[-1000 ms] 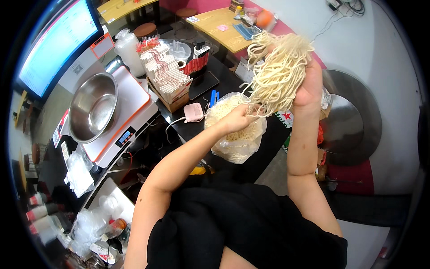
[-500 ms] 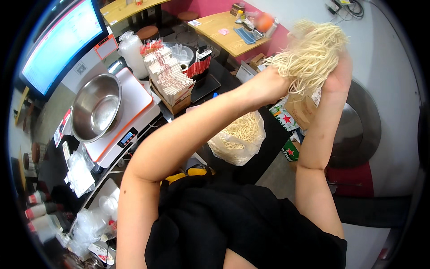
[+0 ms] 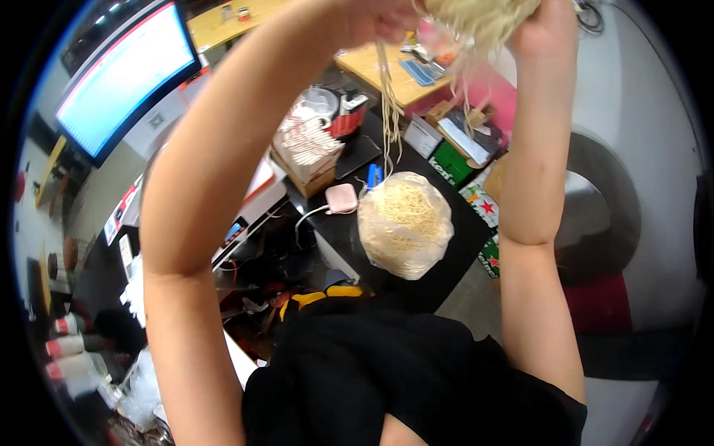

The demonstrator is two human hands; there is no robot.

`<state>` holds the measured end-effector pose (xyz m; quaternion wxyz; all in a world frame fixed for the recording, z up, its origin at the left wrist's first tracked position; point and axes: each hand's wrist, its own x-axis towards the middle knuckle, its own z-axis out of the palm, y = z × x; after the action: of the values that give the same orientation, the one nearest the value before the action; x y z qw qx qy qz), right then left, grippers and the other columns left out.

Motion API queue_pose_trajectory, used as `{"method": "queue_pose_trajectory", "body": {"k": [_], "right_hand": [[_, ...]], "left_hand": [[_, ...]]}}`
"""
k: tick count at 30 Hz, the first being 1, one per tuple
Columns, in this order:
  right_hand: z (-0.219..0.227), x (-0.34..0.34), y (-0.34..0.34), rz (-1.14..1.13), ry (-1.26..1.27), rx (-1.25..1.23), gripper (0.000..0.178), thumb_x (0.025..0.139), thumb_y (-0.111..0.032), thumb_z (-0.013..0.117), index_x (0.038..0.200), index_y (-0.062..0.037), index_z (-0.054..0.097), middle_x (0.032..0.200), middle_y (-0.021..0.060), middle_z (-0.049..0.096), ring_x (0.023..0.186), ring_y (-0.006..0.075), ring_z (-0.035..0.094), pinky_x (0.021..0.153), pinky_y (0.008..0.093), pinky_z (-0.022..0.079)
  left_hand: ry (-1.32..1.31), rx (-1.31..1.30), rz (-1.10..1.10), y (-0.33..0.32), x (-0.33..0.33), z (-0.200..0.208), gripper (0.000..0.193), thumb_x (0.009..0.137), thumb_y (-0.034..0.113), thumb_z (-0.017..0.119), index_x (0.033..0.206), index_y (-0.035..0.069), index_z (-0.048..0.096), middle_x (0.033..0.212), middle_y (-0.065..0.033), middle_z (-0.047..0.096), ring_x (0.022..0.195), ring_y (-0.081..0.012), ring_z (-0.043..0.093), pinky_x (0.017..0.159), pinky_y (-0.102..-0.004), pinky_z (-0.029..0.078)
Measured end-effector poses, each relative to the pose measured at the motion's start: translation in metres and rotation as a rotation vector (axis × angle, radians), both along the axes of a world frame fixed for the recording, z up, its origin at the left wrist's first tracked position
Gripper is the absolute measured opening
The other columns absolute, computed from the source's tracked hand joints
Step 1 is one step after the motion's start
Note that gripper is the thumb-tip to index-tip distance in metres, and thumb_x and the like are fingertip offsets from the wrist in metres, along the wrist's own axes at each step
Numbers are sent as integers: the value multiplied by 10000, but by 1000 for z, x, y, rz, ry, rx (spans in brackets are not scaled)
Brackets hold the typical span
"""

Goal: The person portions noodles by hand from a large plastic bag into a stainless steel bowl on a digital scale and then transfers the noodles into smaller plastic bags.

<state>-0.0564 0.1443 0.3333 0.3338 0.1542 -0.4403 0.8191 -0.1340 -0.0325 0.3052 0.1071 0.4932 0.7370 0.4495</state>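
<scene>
Both hands are raised to the top edge of the view, gripping one clump of pale noodles [image 3: 480, 18] between them. The left hand [image 3: 379, 16] closes on the clump's left side and the right hand [image 3: 547, 30] on its right side; the frame cuts off most of the fingers, so how tightly they curl is hard to tell, though both look wrapped on the bunch. From the clump a few long strands [image 3: 388, 111] hang straight down, their long axis vertical. Directly under them, well below the hands, the clear bag of noodles [image 3: 405, 223] sits on the dark counter [image 3: 454, 260], mouth upward. The bag lies between the two forearms, somewhat nearer the right one. A pink device [image 3: 341, 198] lies just beside the bag's left edge.
</scene>
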Motion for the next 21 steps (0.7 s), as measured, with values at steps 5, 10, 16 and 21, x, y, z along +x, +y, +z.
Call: {"method": "queue_pose_trajectory", "body": {"k": [5, 10, 16, 21], "right_hand": [[32, -56, -112, 207, 12, -59, 221, 905, -194, 537, 1021, -31, 631, 982, 126, 677, 934, 285, 650, 857, 443, 541], [3, -116, -207, 473, 78, -212, 233, 925, -262, 525, 960, -58, 634, 928, 105, 676, 882, 279, 654, 828, 436, 543], [-131, -218, -306, 479, -265, -203, 235, 861, -58, 544, 1059, 41, 623, 1029, 179, 666, 885, 290, 681, 778, 438, 573], [-254, -250, -354, 424, -736, -125, 234, 814, 16, 563, 1033, 55, 633, 982, 168, 666, 823, 261, 683, 679, 380, 572]], "left_hand": [[-303, 170, 107, -106, -61, 48, 253, 923, 77, 502, 671, 54, 517, 585, 13, 408, 457, -92, 307, 426, -245, 265], [149, 99, 593, -183, -51, 55, 199, 929, 109, 506, 765, 53, 603, 544, 27, 388, 434, -91, 276, 407, -250, 240], [29, -348, 785, -285, -166, -76, 253, 926, 290, 505, 865, 75, 625, 632, 36, 459, 485, -62, 364, 429, -247, 285], [-399, -319, 744, -328, -184, -177, 174, 840, 159, 628, 973, 48, 647, 692, 19, 512, 551, -73, 439, 480, -232, 343]]}}
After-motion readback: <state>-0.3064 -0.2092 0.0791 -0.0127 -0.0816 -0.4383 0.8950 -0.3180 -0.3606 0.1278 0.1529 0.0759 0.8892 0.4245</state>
